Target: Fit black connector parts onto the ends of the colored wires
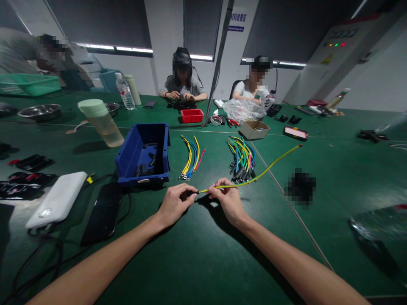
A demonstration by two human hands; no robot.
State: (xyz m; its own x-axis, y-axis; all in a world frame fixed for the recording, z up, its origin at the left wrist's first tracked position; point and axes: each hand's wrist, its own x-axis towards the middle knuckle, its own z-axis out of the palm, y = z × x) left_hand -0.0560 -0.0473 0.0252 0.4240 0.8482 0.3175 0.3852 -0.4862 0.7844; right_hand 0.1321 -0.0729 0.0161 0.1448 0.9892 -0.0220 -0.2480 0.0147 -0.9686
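Observation:
My right hand (226, 199) pinches a yellow-green wire (270, 165) near its left end. The rest of the wire arcs away to the upper right, above the table. My left hand (178, 201) is closed on a small black sleeve (197, 192) at the wire's left end; the fingers hide most of it. Beyond my left hand lies a small group of yellow, blue and pink wires (193, 154) with ring terminals. A thicker bundle of wires (242, 156) with black sleeves on their near ends rests beyond my right hand.
A blue bin (152, 178) with short black tubes stands left, beside a phone (103, 212), a white power bank (57, 199) and a tilted bottle (101, 123). Farther back are a red tray (191, 116), a small carton (254, 130) and a pole (218, 63). Several people work across the table.

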